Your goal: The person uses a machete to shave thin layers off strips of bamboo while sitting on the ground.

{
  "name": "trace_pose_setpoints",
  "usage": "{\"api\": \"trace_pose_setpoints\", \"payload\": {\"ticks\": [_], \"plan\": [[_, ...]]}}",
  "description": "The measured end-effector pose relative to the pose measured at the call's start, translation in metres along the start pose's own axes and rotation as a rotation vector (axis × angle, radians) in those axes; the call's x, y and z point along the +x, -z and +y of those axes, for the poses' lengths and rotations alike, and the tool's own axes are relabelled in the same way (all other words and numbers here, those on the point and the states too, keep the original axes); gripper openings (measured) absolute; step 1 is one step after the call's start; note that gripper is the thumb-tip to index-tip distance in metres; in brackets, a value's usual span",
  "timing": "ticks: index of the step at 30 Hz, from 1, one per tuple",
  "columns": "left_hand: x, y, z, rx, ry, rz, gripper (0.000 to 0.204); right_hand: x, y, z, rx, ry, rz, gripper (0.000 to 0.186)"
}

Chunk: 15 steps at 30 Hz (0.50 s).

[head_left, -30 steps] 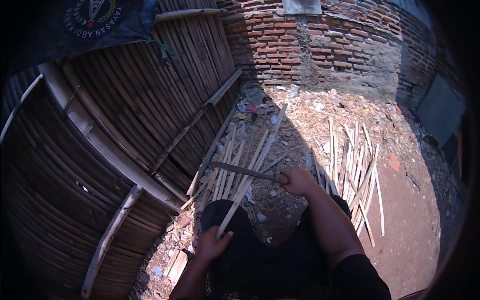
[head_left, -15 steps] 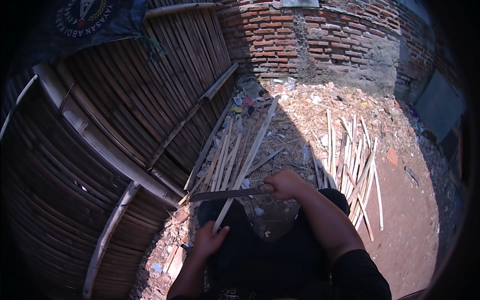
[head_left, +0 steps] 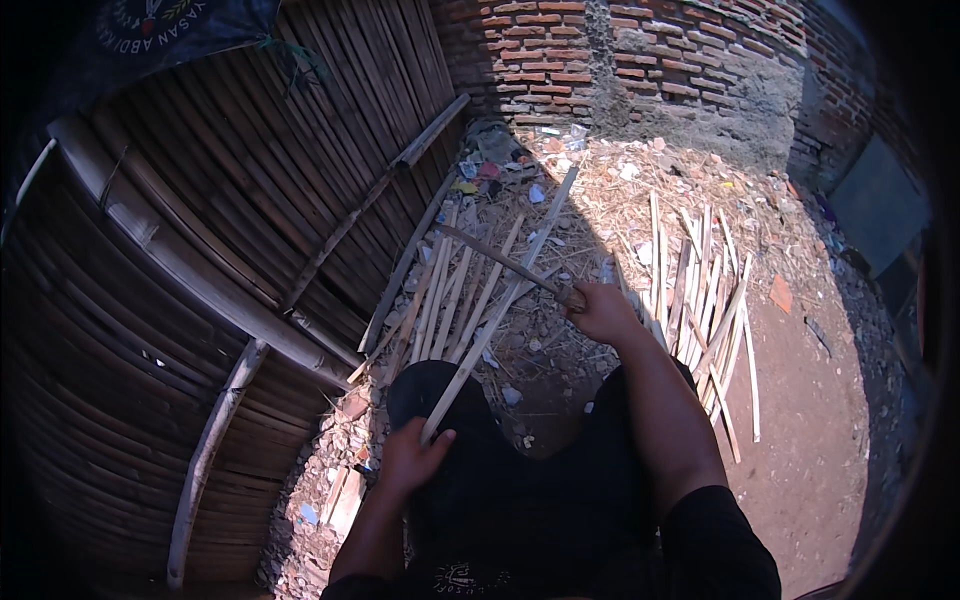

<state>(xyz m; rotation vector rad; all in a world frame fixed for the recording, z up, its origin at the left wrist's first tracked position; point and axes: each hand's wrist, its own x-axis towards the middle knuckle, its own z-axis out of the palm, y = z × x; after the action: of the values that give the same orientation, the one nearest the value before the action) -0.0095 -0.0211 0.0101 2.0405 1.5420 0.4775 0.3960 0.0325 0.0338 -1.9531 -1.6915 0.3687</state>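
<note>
My left hand [head_left: 414, 452] is closed round the near end of a long pale bamboo strip [head_left: 511, 292], beside my left thigh. The strip slants away to the far right, over my left knee. In my right hand [head_left: 603, 312] is the wooden handle of a machete [head_left: 508, 264]. Its long dark blade points to the far left and passes across the strip; whether they touch I cannot tell. On the ground beyond my left knee lie several loose bamboo strips [head_left: 433, 290]. A larger pile of strips [head_left: 708, 300] lies past my right knee, in sunlight.
A bamboo slat wall [head_left: 330, 130] with thick poles [head_left: 215, 275] rises close on my left. At the far end stands a brick wall [head_left: 690, 75]. Shavings and litter [head_left: 640, 180] cover the ground before it. Bare soil [head_left: 800, 450] stretches to the right.
My right hand and the machete have moved farther out along the strip, and the blade has tilted with its tip farther away. My left hand keeps its grip. The view has shifted slightly.
</note>
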Motion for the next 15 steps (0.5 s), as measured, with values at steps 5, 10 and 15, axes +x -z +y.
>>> {"api": "trace_pose_setpoints", "payload": {"ticks": [5,10,15], "plan": [[0.0,-0.002,-0.005,-0.052,-0.033,0.048,0.047,-0.006,-0.021,-0.034,-0.191,0.278,-0.267,0.036],[-0.001,-0.003,-0.008,-0.022,-0.038,0.053,0.047,-0.012,-0.018,-0.043,-0.211,0.379,-0.302,0.038],[-0.001,0.0,-0.001,0.03,-0.02,0.03,0.047,0.002,-0.002,-0.001,-0.031,0.031,-0.028,0.039]]}}
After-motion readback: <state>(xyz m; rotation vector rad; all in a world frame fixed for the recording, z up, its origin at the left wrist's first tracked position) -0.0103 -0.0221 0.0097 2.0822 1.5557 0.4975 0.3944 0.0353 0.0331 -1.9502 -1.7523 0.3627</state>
